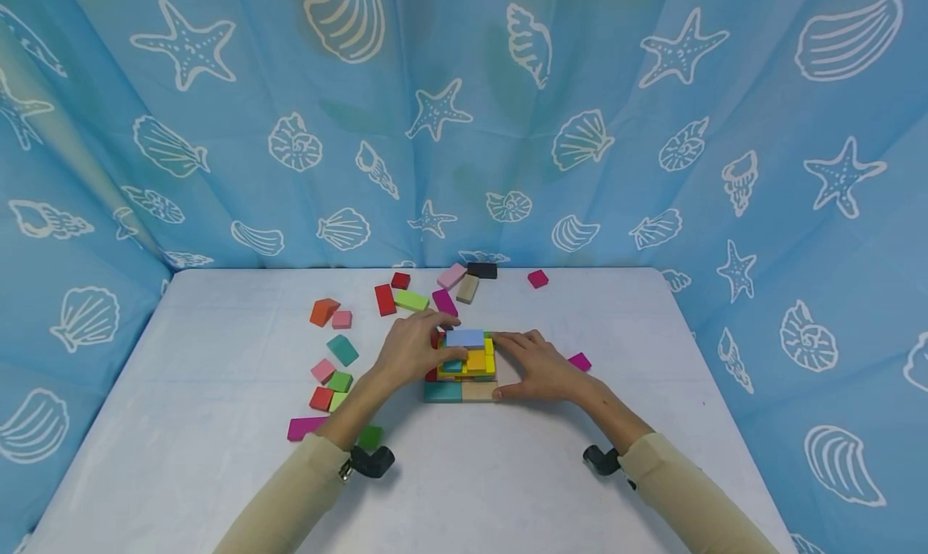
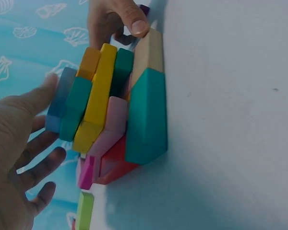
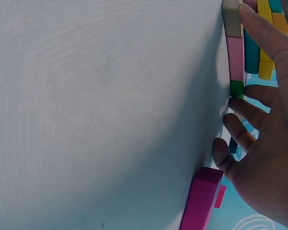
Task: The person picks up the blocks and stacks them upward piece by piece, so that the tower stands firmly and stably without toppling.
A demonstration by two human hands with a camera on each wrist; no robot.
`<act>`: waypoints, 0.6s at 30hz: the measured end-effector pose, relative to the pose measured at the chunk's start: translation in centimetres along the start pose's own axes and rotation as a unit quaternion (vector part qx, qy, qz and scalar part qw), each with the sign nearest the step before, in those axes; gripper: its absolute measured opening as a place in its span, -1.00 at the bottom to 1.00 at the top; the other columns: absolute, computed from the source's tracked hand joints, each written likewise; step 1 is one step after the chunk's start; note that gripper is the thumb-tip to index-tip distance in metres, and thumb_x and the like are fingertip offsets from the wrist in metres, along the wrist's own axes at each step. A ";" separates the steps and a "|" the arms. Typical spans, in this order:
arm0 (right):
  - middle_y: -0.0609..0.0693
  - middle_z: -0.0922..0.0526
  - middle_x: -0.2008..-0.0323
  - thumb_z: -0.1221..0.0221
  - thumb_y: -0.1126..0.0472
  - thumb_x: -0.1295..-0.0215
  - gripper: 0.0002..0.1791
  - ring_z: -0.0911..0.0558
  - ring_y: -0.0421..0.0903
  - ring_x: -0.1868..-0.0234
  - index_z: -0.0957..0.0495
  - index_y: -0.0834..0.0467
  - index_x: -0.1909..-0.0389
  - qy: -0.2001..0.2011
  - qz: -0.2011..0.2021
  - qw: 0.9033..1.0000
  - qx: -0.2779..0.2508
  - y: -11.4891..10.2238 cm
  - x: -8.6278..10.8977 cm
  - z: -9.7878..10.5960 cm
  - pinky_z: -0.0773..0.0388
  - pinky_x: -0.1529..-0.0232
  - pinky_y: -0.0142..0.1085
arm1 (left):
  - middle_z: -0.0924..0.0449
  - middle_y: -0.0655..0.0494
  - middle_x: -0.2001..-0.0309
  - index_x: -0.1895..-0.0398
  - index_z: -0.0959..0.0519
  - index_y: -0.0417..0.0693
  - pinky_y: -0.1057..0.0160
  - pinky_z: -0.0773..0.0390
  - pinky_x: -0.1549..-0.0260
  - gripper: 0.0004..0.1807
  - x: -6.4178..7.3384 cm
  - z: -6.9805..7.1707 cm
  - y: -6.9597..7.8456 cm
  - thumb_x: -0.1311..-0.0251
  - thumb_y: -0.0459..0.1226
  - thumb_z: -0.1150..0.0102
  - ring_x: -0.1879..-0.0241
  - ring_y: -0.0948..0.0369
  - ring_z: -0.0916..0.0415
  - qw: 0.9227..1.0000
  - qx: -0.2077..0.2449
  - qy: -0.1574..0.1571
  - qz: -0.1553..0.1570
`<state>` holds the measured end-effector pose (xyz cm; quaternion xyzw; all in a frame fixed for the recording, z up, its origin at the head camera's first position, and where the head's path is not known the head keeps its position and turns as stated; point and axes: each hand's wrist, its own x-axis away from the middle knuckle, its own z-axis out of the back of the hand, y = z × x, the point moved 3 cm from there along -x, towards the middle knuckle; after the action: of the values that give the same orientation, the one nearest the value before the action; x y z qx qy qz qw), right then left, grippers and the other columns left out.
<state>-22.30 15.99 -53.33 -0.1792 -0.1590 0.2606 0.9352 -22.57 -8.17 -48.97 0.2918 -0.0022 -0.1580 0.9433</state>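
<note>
A layered stack of coloured blocks stands at the table's middle. Its bottom layer includes a teal block (image 2: 146, 120) and a tan block (image 1: 478, 390). Higher up are a yellow block (image 2: 100, 93), an orange block (image 1: 476, 361) and, on top, a light blue block (image 1: 465, 339). My left hand (image 1: 413, 346) pinches the light blue block between thumb and forefinger, while its other fingers are spread. At the stack's right side rests my right hand (image 1: 540, 369), with its thumb touching the tan block's corner and its fingers extended along the base, near a green block (image 3: 236, 89).
Left of the stack lie several loose blocks, among them an orange block (image 1: 324, 312) and a magenta block (image 1: 308, 428). Behind it are a lime block (image 1: 412, 299) and a black block (image 1: 482, 270). A shell-patterned blue curtain (image 1: 464, 167) borders the white table (image 1: 551, 489).
</note>
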 end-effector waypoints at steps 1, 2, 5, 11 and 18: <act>-0.06 -0.21 -0.52 -0.38 -0.37 -0.02 0.14 -0.23 0.05 -0.41 -0.08 -0.15 -0.58 0.000 0.001 1.000 -0.002 0.0 0.0 0.0 -0.37 -0.31 0.17 | -0.67 0.24 0.04 -0.17 -0.62 0.22 0.16 -0.59 0.04 -0.41 -0.1 0.2 -0.1 -0.03 0.09 -0.49 0.12 0.26 -0.56 1.000 0.007 0.002 0.002; -0.06 -0.21 -0.53 -0.38 -0.37 -0.02 0.14 -0.23 0.05 -0.41 -0.08 -0.15 -0.58 0.000 0.002 1.000 -0.002 0.0 0.0 0.0 -0.37 -0.32 0.17 | -0.67 0.22 0.03 -0.18 -0.62 0.21 0.17 -0.61 0.07 -0.41 -0.1 0.4 -0.1 -0.05 0.11 -0.47 0.11 0.24 -0.56 1.000 0.014 0.006 0.005; -0.06 -0.21 -0.52 -0.38 -0.37 -0.02 0.14 -0.22 0.04 -0.42 -0.08 -0.15 -0.58 0.000 0.004 1.000 -0.004 0.0 0.0 0.1 -0.36 -0.33 0.16 | -0.67 0.16 0.03 -0.17 -0.62 0.16 0.21 -0.66 0.19 -0.44 -0.5 1.2 -0.6 -0.12 0.11 -0.42 0.10 0.19 -0.58 0.999 0.043 0.020 0.017; -0.06 -0.20 -0.52 -0.37 -0.39 -0.02 0.14 -0.23 0.05 -0.41 -0.08 -0.15 -0.58 -0.005 0.000 1.000 -0.005 -0.1 0.0 0.1 -0.36 -0.33 0.16 | -0.65 0.12 -0.02 -0.18 -0.62 0.16 0.22 -0.66 0.21 -0.43 -1.1 2.0 -1.6 -0.12 0.11 -0.42 0.04 0.17 -0.56 0.998 0.061 -0.010 0.010; -0.07 -0.20 -0.52 -0.37 -0.38 -0.03 0.13 -0.23 0.04 -0.41 -0.08 -0.15 -0.58 -0.005 -0.004 1.000 -0.004 -0.1 0.1 0.1 -0.35 -0.33 0.15 | -0.68 0.24 -0.04 -0.21 -0.63 0.18 0.25 -0.63 0.09 -0.39 -1.2 1.5 -1.3 -0.04 0.06 -0.50 0.01 0.22 -0.58 0.994 0.027 -0.089 -0.052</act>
<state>-22.22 15.96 -53.18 -0.1809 -0.1656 0.2575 0.9346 -24.23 -9.66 -48.36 0.3014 -0.0754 -0.2325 0.9216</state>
